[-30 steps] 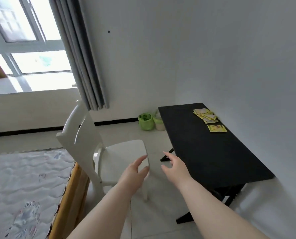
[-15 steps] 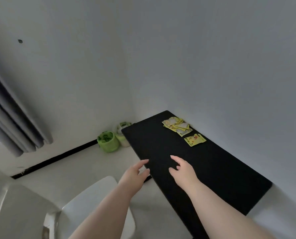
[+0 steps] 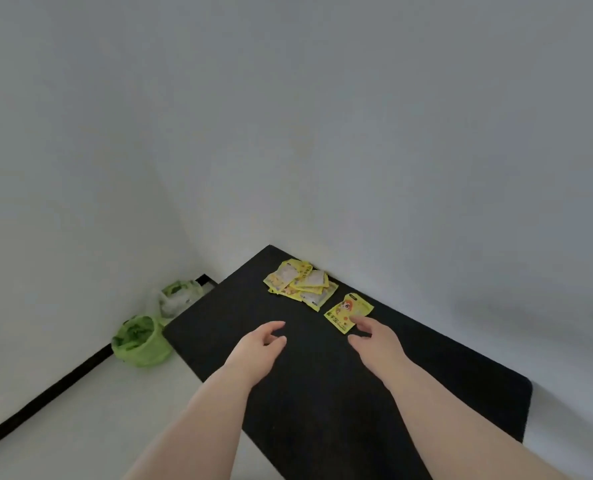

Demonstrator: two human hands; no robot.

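Observation:
A black table (image 3: 322, 393) stands against the white wall. At its far end lies a loose pile of several yellow sachets (image 3: 300, 283). A single yellow sachet (image 3: 348, 311) lies apart, just nearer than the pile. My right hand (image 3: 378, 336) hovers over the table with relaxed fingers, fingertips at the near edge of the single sachet; whether they touch it I cannot tell. My left hand (image 3: 257, 348) hangs over the table's middle, fingers loosely spread, holding nothing.
On the floor left of the table's far end sit a green bag (image 3: 141, 342) of leafy greens and a whitish bag (image 3: 177, 297) behind it. A black skirting strip (image 3: 46, 396) runs along the wall's foot.
The view has swung right and down, away from the window, bed and white chair. Both hands have advanced over the table toward the sachets, the right one reaching the single sachet.

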